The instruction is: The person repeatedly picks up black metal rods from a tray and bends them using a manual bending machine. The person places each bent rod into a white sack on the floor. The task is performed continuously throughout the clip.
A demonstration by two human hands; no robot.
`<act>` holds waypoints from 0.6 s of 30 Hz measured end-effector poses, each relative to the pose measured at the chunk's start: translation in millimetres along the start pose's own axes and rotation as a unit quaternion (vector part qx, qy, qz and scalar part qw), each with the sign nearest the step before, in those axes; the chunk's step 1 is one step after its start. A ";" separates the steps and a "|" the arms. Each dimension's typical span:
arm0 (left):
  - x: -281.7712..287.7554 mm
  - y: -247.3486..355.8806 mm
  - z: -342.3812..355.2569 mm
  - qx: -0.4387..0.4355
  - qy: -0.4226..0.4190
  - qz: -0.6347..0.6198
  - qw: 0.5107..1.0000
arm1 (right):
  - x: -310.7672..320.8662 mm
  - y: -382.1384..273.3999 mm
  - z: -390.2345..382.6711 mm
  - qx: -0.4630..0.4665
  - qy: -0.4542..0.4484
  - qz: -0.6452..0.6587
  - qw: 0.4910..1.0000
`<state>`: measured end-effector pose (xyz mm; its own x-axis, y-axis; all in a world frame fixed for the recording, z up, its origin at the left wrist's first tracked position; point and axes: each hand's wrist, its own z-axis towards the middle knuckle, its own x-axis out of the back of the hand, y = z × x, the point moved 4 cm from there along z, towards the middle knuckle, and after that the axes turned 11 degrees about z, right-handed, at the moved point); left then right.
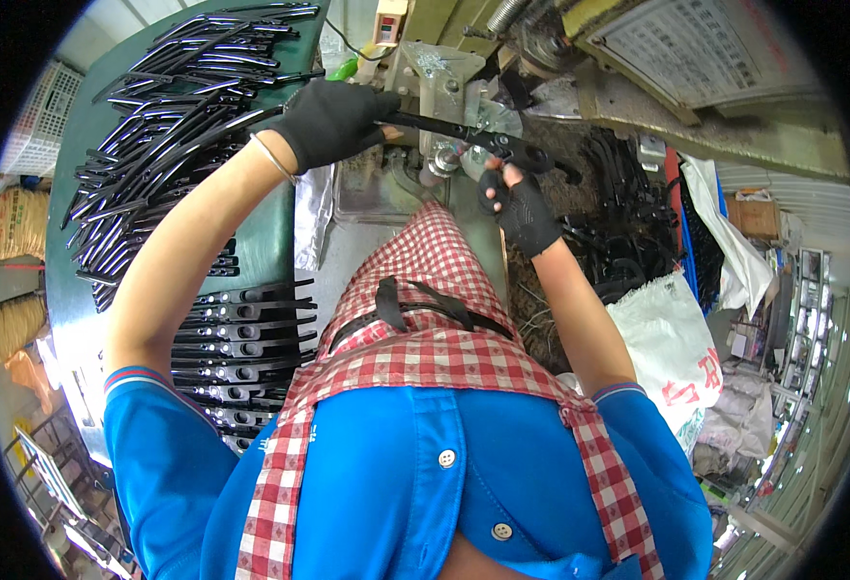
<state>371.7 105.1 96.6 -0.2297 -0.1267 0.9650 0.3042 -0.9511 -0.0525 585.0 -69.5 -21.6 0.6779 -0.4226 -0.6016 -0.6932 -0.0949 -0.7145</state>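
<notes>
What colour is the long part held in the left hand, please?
The long part is black; the head view shows it best.

Long black part [449, 128] (glossy), held aslant in the hands [333, 124].

Dk green table [268, 224], upper L of frame: jumbled pile of glossy blk rods [178, 145]; below, row of blk parts [241, 348].

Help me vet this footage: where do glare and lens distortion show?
Head view: bright glints streak the black rods; head view: the green table bows along its outer edge and looks washed out at lower left.
</notes>
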 end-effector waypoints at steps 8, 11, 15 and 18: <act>-8.7 -3.8 -1.1 0.007 -0.051 -0.036 0.998 | 39.5 -12.3 50.0 0.022 0.159 -0.235 0.959; -3.8 -4.5 -2.8 0.017 -0.021 -0.020 0.999 | 75.0 -3.4 95.0 0.143 0.060 -0.441 0.884; 6.3 -0.7 10.0 0.027 -0.042 -0.049 0.998 | 99.1 5.0 133.8 0.257 0.023 -0.642 0.722; 8.3 18.1 11.0 -0.007 0.054 -0.082 0.995 | 105.2 17.0 141.1 0.228 0.072 -0.741 0.628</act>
<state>385.5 89.9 106.5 -0.3735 0.0008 0.9276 0.2428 -0.9651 0.0986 679.1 11.6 -147.4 0.4445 -0.2549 0.8587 0.8362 -0.2258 -0.4998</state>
